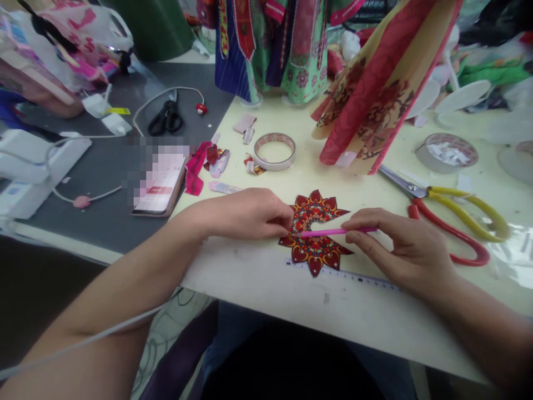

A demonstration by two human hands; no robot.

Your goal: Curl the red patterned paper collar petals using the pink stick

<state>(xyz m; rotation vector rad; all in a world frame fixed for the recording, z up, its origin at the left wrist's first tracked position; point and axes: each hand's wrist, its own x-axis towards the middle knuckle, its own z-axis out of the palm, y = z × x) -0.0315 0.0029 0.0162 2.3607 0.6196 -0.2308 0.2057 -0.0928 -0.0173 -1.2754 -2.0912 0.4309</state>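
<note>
A dark red patterned piece with pointed petals lies on the pale table and has an opening on its right side. My left hand rests at its left edge with curled fingers; what they hold, if anything, is hidden. Between the thumb and fingers of my right hand is a thin pink stick, its tip reaching over the left part of the piece near my left fingertips. Partly under the piece and my right hand runs a ruler.
Scissors with yellow and red handles lie at right. Behind are a tape roll, a second roll holding white bits and hanging patterned garments. A phone, black scissors and cables occupy the left.
</note>
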